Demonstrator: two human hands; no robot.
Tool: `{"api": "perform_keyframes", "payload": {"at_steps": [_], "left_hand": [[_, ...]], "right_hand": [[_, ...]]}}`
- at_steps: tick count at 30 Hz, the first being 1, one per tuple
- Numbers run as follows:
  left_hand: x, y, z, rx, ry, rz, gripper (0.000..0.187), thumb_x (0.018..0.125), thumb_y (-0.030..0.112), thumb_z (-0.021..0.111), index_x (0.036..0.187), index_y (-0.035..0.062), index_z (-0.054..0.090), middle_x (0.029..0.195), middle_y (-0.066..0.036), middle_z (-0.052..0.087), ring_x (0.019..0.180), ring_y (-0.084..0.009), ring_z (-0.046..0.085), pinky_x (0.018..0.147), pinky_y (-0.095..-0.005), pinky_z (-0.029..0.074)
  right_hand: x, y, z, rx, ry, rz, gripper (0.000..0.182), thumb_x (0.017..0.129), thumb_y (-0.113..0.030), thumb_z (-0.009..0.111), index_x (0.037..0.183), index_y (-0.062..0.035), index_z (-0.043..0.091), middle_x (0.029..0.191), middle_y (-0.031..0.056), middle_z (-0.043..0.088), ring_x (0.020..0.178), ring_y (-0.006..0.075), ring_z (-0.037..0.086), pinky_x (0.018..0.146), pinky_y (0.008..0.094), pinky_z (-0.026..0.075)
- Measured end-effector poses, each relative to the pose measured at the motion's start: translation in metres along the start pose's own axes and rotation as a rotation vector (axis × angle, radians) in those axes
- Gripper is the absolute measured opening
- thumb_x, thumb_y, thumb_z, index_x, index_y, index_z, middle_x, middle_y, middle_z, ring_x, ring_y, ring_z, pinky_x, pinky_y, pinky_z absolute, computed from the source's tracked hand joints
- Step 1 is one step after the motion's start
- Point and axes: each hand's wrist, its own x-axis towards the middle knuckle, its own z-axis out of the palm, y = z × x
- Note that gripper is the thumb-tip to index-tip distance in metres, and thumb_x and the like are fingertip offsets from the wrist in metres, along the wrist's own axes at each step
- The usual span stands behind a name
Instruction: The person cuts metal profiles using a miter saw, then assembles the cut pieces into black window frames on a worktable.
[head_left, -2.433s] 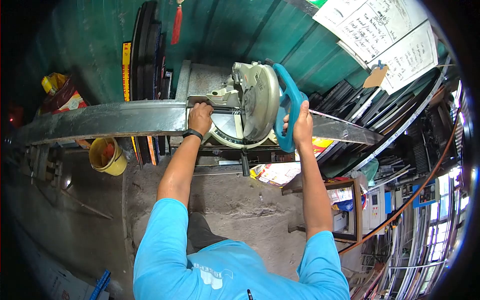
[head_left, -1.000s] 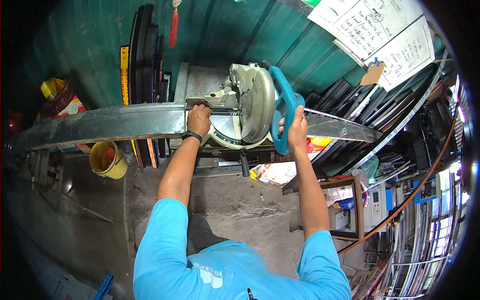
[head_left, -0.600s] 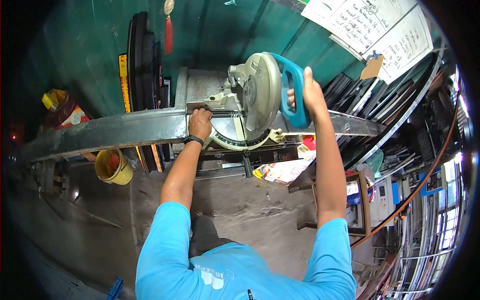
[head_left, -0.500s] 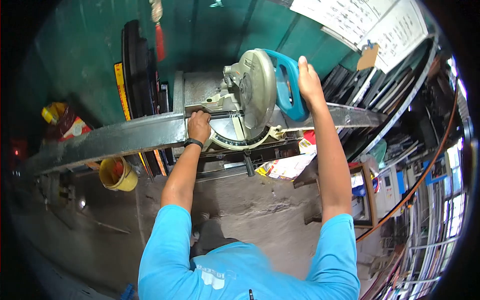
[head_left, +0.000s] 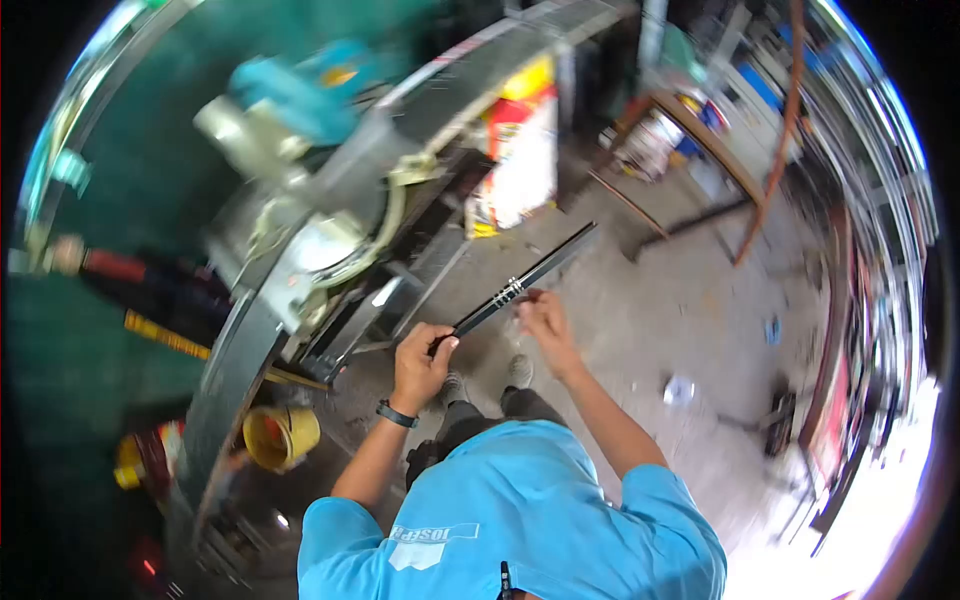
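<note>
My left hand (head_left: 422, 362), with a dark band at the wrist, is closed on the lower end of a thin black bar (head_left: 545, 267). The bar slants up to the right, and several shiny rings or clips sit around its middle. Just right of those rings, my right hand (head_left: 545, 325) has its fingers bent near the bar; whether they touch it is blurred. The miter saw (head_left: 330, 245), with a teal handle, stands at the upper left, away from both hands.
A long metal bench (head_left: 235, 365) curves past the saw. Below it is a yellow bucket (head_left: 282, 438). A red, yellow and white bag (head_left: 520, 150) hangs by the bench. A wooden frame (head_left: 700, 140) stands at the upper right, and a clear object (head_left: 679, 390) lies on the floor.
The view has turned to the right. My right hand has left the saw handle and my left hand has left the saw table; my left hand now holds the black bar.
</note>
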Motion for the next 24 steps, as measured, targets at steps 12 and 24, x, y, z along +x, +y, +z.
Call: {"api": "perform_keyframes", "payload": {"at_steps": [12,24], "left_hand": [[0.003,0.130,0.346,-0.016,-0.875,0.333,0.028,0.091,0.003,0.074,0.118,0.0011,0.072,0.104,-0.010,0.072,0.092,-0.0201,0.072,0.074,-0.0327,0.058],[-0.081,0.278,0.714,0.116,-1.695,0.613,0.026,0.088,0.015,0.079,0.109,0.0005,0.076,0.102,-0.017,0.074,0.084,-0.0265,0.075,0.075,-0.0362,0.060]], "right_hand": [[-0.097,0.104,-0.304,0.550,0.966,-0.119,0.025,0.112,-0.029,0.054,0.120,-0.0067,0.046,0.080,0.0003,0.052,0.069,0.0129,0.057,0.064,0.0333,0.053],[-0.311,0.171,-0.591,0.463,1.586,0.144,0.035,0.109,-0.039,0.055,0.121,-0.0064,0.051,0.078,-0.0017,0.054,0.061,0.0077,0.051,0.053,0.0267,0.044]]}}
